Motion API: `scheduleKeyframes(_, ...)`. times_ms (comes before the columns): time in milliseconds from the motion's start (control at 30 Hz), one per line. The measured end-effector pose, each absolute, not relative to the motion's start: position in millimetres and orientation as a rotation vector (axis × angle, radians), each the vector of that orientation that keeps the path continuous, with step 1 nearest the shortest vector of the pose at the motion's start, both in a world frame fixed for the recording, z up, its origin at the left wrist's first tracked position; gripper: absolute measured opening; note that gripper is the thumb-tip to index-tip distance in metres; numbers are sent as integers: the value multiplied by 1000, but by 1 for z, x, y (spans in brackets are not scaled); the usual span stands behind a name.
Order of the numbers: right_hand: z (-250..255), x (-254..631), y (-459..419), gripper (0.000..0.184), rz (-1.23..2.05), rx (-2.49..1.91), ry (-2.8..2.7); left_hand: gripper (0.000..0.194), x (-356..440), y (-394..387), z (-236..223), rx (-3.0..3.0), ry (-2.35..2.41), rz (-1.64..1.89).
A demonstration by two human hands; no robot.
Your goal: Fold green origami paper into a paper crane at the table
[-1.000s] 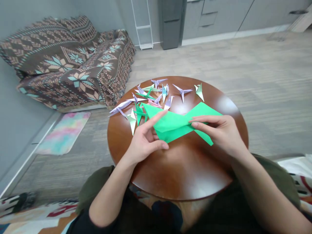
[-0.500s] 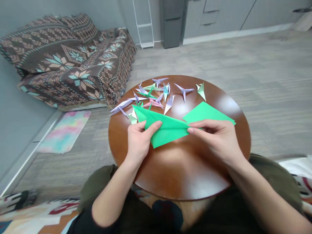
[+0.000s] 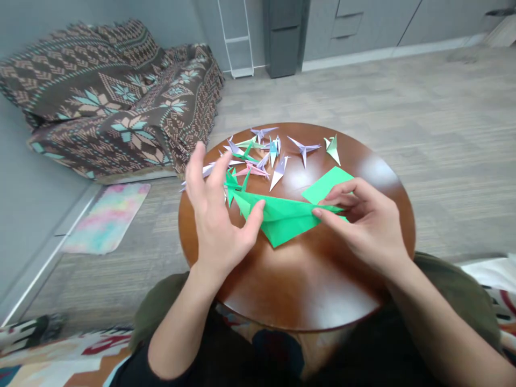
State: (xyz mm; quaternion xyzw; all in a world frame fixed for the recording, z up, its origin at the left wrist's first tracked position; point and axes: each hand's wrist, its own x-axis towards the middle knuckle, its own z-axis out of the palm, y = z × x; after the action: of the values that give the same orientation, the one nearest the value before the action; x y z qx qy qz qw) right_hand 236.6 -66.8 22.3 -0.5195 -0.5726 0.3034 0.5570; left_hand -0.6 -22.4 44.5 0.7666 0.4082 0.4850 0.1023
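Note:
A partly folded sheet of green origami paper point(image 3: 288, 223) is held above the table, its right end pinched between the thumb and fingers of my right hand point(image 3: 363, 220). My left hand point(image 3: 220, 215) is open, fingers spread and raised, with its thumb close to the paper's left part; whether the thumb touches it I cannot tell. Behind my right hand, a second green sheet point(image 3: 324, 183) lies on the table, partly covered. Just beyond the left thumb rests a green paper crane point(image 3: 233, 185).
The round brown table point(image 3: 290, 290) carries several folded cranes at its far left, among them a pink crane point(image 3: 252, 170) and a purple crane point(image 3: 303, 149). A pale green crane point(image 3: 332, 150) lies at the far edge. A covered sofa point(image 3: 133, 107) stands beyond.
My left hand has let go of the green paper and spread its fingers, lifting up and left. The paper has shifted slightly right in my right hand.

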Motion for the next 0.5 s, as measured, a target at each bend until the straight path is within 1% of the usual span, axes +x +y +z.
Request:
scheduleKeyframes(67, 24, 237, -71, 21, 650, -1243, -1491, 56, 2, -34, 66, 2521, 1270, 1335)
scheduleKeyframes(133, 25, 236, -75, 18, 598, -1232, -1602, 46, 6, -43, 80, 2637, 1154, 1137)
scheduleKeyframes(233, 26, 236, -79, 16, 605, -1198, -1684, 36, 11, -45, 81, 2603, 1045, 741)
scheduleKeyframes(333, 27, 235, -79, 15, 654, -1176, -1659, 19, 11, -38, 73, 2450, 1075, 544)
scheduleKeyframes(500, 31, 233, -72, 25, 852, -1136, -1399, 24, 14, -31, 66, 2058, 1012, 513)
